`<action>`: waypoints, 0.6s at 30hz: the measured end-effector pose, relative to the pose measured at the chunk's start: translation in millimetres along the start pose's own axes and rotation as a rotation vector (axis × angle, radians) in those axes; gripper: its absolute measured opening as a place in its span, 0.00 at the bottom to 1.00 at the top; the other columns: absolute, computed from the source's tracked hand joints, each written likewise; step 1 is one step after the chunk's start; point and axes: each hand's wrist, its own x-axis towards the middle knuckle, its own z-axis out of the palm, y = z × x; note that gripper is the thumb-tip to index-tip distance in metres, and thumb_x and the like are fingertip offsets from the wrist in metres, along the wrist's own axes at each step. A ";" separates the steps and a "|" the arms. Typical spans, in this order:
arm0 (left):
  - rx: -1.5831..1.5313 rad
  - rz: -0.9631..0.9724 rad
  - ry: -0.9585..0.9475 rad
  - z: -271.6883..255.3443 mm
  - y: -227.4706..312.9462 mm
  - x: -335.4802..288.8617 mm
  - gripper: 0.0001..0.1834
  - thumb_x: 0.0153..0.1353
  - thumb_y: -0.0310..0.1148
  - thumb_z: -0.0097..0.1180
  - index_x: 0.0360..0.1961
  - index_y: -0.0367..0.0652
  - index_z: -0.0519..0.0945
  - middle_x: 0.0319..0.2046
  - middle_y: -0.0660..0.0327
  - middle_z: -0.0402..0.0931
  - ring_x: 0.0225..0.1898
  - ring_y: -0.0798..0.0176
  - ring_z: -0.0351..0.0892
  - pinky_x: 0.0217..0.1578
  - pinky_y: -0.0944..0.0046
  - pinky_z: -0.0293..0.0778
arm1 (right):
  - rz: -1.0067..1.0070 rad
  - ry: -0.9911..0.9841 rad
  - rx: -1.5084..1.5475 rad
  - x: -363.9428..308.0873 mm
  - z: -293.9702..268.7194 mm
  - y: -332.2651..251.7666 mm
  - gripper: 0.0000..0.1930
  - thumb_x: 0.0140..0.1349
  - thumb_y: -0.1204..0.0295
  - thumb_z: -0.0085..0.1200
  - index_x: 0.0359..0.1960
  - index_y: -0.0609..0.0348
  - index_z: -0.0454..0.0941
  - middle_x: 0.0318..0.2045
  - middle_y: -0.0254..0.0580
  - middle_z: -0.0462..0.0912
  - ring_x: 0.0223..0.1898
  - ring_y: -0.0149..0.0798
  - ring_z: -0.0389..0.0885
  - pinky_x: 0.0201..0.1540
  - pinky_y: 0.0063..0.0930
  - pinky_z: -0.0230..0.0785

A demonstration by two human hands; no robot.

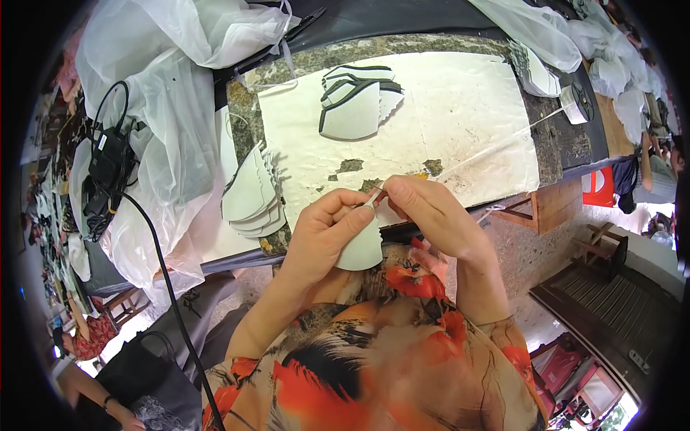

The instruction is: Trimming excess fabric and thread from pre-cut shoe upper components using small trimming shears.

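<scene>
Steadiness in the left hand (330,226), then light, even tension on the white tape (489,147), should serve this step best. Left wrist angled inward, thumb and fingers pinch the pale piece (361,250) before the worktop's (410,25) near edge; the right hand (435,212) arches over its upper tip (whether those fingertips pinch tape, I cannot tell).

Steeply down it's aimed here, this wide fisheye view from the head, the shirt (410,345) caught nearest at the bottom, left hand (325,226) and right hand (430,212) framed close around the centre, the table (402,20) seen stretching beyond.
</scene>
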 end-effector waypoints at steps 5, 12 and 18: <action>0.058 0.022 -0.008 0.1 -2.3 0.1 0.10 0.73 0.30 0.58 0.50 0.36 0.80 0.34 0.66 0.84 0.34 0.79 0.78 0.35 0.74 0.74 | 0.015 0.008 0.047 0.8 2.7 4.0 0.22 0.78 0.56 0.45 0.41 0.67 0.79 0.35 0.46 0.81 0.38 0.40 0.76 0.46 0.33 0.70; 0.072 0.080 0.002 -1.4 -3.3 -0.3 0.09 0.73 0.30 0.58 0.49 0.37 0.80 0.33 0.68 0.83 0.33 0.79 0.77 0.34 0.75 0.73 | 0.023 -0.038 0.106 7.0 1.8 6.4 0.19 0.76 0.60 0.48 0.41 0.66 0.80 0.35 0.39 0.80 0.38 0.31 0.73 0.44 0.27 0.68; 0.330 0.046 0.057 -3.6 8.4 -9.0 0.08 0.69 0.31 0.62 0.45 0.37 0.83 0.31 0.71 0.81 0.33 0.80 0.74 0.34 0.76 0.70 | 0.111 0.039 0.197 5.1 6.6 6.2 0.19 0.77 0.58 0.46 0.41 0.61 0.83 0.29 0.24 0.71 0.31 0.22 0.64 0.34 0.20 0.57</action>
